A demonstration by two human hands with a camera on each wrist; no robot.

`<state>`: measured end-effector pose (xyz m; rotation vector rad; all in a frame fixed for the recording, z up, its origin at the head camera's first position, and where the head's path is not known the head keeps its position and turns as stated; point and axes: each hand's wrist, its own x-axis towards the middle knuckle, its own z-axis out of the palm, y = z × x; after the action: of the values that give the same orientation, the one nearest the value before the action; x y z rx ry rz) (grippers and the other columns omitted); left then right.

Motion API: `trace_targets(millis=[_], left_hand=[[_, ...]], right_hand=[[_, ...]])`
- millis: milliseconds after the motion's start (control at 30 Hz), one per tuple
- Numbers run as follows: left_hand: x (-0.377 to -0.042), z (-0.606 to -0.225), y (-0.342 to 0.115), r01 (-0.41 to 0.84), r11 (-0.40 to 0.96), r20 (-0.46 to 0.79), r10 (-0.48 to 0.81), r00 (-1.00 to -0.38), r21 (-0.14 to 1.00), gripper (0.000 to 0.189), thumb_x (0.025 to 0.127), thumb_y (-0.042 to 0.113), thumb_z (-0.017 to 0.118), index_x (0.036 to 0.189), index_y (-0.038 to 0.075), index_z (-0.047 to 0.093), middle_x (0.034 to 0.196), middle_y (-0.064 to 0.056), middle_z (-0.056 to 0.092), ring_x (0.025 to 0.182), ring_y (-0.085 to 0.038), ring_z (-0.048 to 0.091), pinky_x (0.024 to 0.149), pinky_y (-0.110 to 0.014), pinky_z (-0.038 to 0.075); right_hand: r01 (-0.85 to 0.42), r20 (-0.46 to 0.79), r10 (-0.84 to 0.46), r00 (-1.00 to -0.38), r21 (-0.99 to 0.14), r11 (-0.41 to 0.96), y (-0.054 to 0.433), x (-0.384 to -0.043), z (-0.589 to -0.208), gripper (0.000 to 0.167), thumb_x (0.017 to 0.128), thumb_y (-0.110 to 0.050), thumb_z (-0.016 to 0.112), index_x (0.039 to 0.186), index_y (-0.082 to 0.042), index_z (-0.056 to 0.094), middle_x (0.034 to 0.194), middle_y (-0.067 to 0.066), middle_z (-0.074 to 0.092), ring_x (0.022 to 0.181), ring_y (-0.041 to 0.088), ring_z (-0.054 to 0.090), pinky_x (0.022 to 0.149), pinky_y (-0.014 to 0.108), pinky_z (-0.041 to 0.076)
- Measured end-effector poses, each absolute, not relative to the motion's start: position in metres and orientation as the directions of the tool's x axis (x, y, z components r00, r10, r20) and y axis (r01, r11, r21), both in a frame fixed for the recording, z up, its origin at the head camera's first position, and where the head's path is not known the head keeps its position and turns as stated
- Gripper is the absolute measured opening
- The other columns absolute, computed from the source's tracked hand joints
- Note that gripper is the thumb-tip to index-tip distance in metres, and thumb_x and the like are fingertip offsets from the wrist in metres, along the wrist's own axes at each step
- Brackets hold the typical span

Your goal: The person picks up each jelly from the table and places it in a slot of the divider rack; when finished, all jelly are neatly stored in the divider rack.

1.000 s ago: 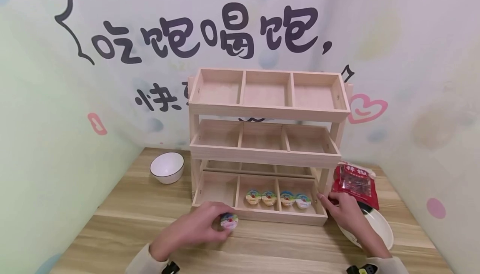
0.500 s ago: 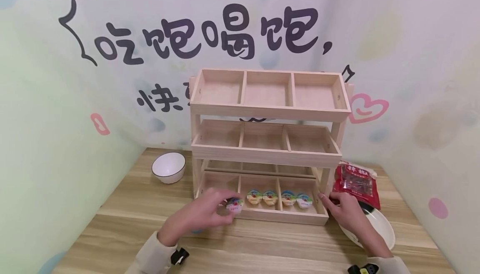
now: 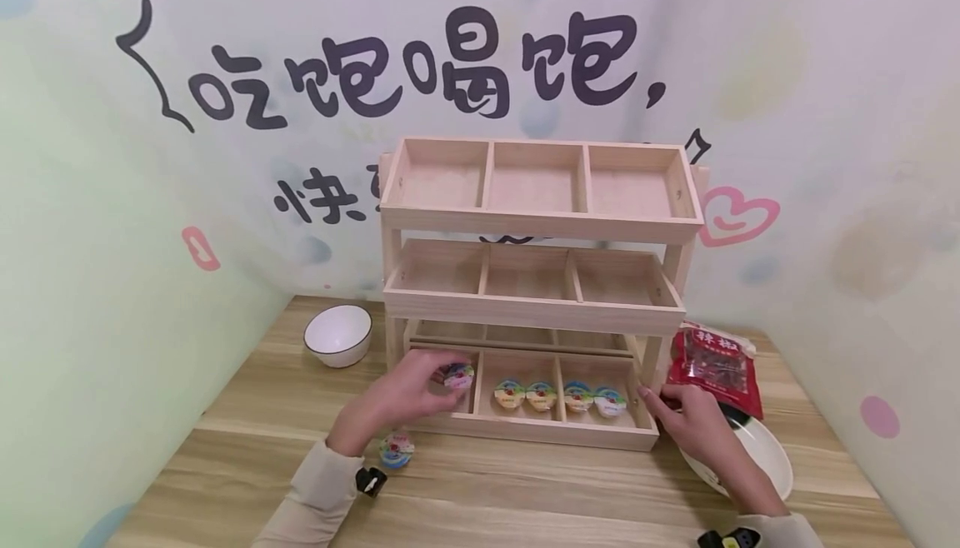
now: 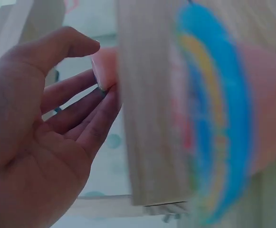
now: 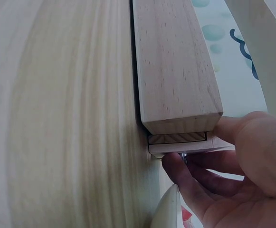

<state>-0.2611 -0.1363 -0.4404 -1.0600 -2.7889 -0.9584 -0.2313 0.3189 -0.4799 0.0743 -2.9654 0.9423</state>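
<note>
Fingers of the left hand (image 3: 408, 391) pinch a small cup (image 3: 459, 376) at the wooden rack's (image 3: 532, 313) bottom-left compartment (image 3: 450, 423). The right hand (image 3: 693, 423) grips the rack's lower-right end.

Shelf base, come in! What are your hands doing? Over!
Left hand pinching small cup at bottom-left compartment. Right hand gripping lower right end of wooden rack. No obstruction seen. Over.

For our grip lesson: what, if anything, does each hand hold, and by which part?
Left hand: lidded cup, pinched by its sides. Right hand: wooden rack, gripped at the right end of its bottom tray.
</note>
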Motion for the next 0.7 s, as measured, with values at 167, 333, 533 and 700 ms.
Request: trace_targets(millis=[167,333,533,700], left_hand=[[-0.267,-0.451,-0.139,0.602,0.570,0.240,0.584,-0.775,0.559,0.042,0.098,0.013,0.078,0.139,0.003,0.071,0.134,-0.012,0.076,0.110,-0.024,0.076,0.095,-0.040,0.065],[-0.272,-0.461,-0.144,0.574,0.549,0.205,0.589,-0.782,0.608,0.045,0.097,0.012,0.082,0.138,0.000,0.071,0.135,-0.017,0.075,0.110,-0.028,0.078,0.095,-0.041,0.065],[-0.276,-0.468,-0.147,0.549,0.552,0.156,0.602,-0.783,0.628,0.049,0.095,0.014,0.084,0.139,-0.002,0.070,0.136,-0.020,0.074,0.109,-0.030,0.078,0.094,-0.040,0.065],[-0.276,-0.469,-0.147,0.543,0.563,0.132,0.608,-0.783,0.624,0.045,0.097,0.016,0.082,0.137,-0.001,0.071,0.131,-0.017,0.077,0.107,-0.027,0.078,0.092,-0.040,0.066]], right_hand=[[-0.050,0.038,-0.035,-0.999,-0.577,0.815,0.319,-0.232,-0.481,0.044,0.107,-0.040,0.069,0.120,0.001,0.080,0.104,0.015,0.082,0.081,0.019,0.063,0.062,0.027,0.048],[-0.056,0.043,-0.038,-0.998,-0.571,0.819,0.319,-0.231,-0.480,0.044,0.107,-0.039,0.069,0.121,0.002,0.079,0.107,0.018,0.082,0.083,0.020,0.066,0.065,0.027,0.052],[-0.061,0.047,-0.042,-0.998,-0.571,0.818,0.319,-0.231,-0.480,0.044,0.107,-0.039,0.070,0.121,0.002,0.079,0.109,0.019,0.082,0.084,0.020,0.067,0.067,0.027,0.054],[-0.062,0.048,-0.043,-0.998,-0.569,0.820,0.319,-0.231,-0.480,0.043,0.107,-0.039,0.069,0.120,0.001,0.080,0.108,0.018,0.082,0.084,0.020,0.067,0.067,0.027,0.055]])
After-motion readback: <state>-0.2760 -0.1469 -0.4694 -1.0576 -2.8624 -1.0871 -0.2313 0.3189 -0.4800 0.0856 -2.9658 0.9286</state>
